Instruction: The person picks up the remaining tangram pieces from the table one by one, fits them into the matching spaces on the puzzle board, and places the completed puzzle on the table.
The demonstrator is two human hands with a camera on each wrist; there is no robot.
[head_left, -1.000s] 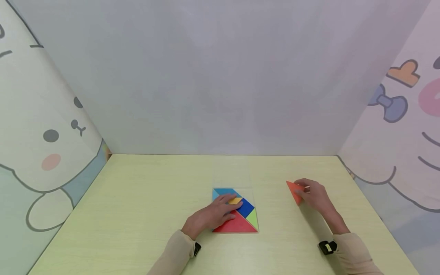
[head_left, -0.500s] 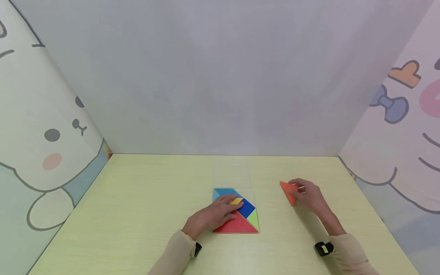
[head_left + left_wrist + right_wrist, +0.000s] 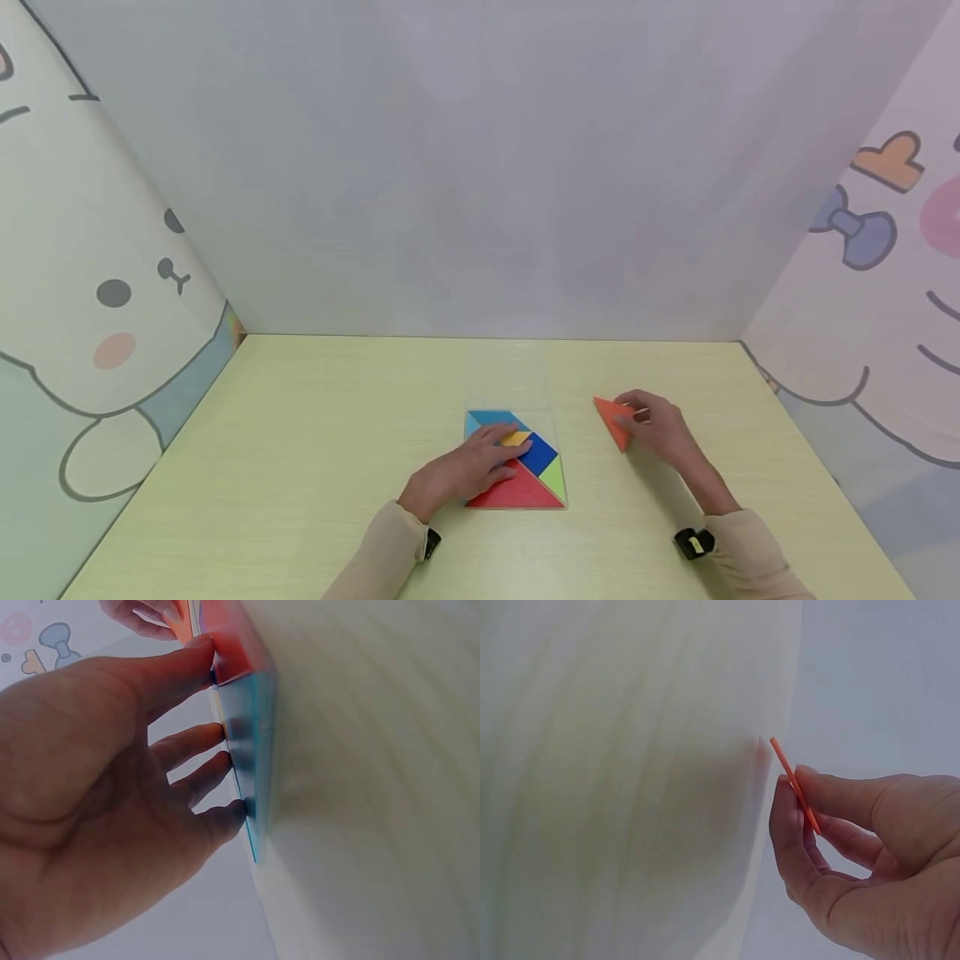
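Observation:
My left hand [image 3: 468,468] rests with its fingertips on a tangram in a clear tray. Around those fingers show a red triangle [image 3: 521,492], a dark blue square [image 3: 538,455], a yellow piece [image 3: 516,438], a light green triangle [image 3: 552,478] and a blue piece [image 3: 491,418]; the hand hides part of them. In the left wrist view, the thumb and fingers touch the top faces of the red and blue [image 3: 244,735] pieces. To the right, my right hand [image 3: 656,429] pinches an orange triangle [image 3: 612,422] between thumb and fingers, held above the table in the right wrist view [image 3: 795,787].
A clear, see-through panel [image 3: 508,375] lies on the pale wooden table [image 3: 322,433] just behind the tangram. A grey wall [image 3: 480,167] stands at the table's back edge, with cartoon-printed panels on the left [image 3: 67,208] and right.
My right hand has moved left toward the tangram, carrying the orange triangle with it. The left hand stays where it was on the pieces.

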